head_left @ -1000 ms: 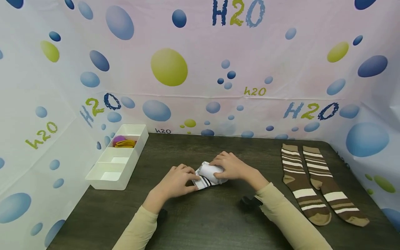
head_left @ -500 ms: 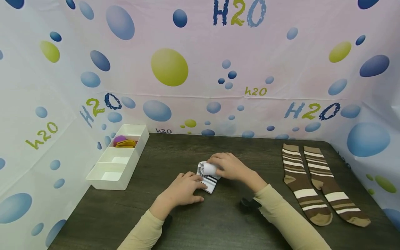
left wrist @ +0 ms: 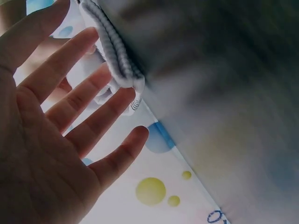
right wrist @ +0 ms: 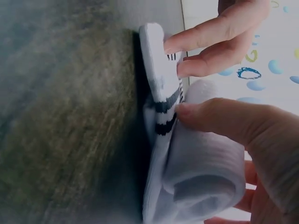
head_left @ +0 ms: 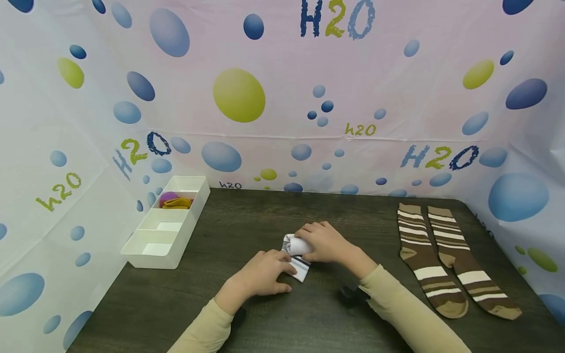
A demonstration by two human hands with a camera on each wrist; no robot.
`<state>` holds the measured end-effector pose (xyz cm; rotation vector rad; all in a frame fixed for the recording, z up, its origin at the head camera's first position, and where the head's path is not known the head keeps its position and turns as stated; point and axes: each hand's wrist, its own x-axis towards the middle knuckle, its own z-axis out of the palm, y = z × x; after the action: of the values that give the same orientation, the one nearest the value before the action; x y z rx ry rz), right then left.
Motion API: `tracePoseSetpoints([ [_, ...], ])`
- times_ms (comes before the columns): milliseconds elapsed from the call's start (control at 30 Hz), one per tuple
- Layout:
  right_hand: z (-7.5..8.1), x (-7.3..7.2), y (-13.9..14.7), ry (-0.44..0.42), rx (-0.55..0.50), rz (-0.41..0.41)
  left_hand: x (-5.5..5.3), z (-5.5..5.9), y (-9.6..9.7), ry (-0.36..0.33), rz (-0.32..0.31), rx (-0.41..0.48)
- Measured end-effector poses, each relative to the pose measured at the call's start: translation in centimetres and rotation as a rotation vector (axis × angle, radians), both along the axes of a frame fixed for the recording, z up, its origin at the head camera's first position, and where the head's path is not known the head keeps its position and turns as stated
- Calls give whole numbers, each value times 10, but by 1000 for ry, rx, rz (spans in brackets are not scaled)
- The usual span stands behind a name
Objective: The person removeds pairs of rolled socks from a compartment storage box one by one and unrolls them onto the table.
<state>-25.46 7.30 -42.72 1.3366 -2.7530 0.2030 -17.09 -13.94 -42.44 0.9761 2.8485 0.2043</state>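
Observation:
A white sock with black stripes lies at the middle of the table, partly rolled up. My right hand grips the rolled part from the right. The right wrist view shows the thumb against that coiled roll, above the flat striped stretch. My left hand touches the flat end from the left with its fingertips. Its fingers look straight and spread in the left wrist view, beside the sock. The right fingers behind the roll are partly hidden.
A white divided box stands at the left, with a yellow folded item and a purple one in one compartment. Two brown striped socks lie flat at the right. A printed curtain closes off the back.
The sock has turned, its flat end swinging from the left toward the near side, and has come slightly nearer. My left hand has shifted right and nearer; my right hand keeps hold of the roll.

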Motion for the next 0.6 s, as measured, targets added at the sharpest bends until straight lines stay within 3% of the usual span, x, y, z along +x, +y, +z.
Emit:
tracePoseSetpoints([
  [133, -1, -2, -2, 21, 27, -33, 3, 0, 3, 0, -16, 6],
  [367, -1, -25, -16, 3, 74, -129, 1, -2, 5, 36, -23, 8],
  [600, -4, -45, -27, -24, 73, -136, 2, -3, 6, 4, -21, -3],
])
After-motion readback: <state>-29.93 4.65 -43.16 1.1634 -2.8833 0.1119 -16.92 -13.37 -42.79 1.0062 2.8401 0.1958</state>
